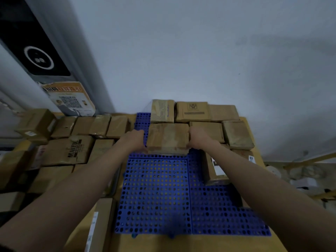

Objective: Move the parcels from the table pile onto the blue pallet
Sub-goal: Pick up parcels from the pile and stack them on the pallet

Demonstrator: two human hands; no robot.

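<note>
A brown taped parcel rests on the far part of the blue perforated pallet. My left hand grips its left side and my right hand grips its right side. Behind and to the right of it, several parcels sit in rows on the pallet against the wall. One taller parcel with a white label stands at the pallet's right. The table pile of brown cardboard parcels lies to the left of the pallet.
A white wall rises right behind the pallet. A grey door frame with a black panel and a sticker with a QR code stands at the far left. Yellow metal bars and clutter lie low on the right.
</note>
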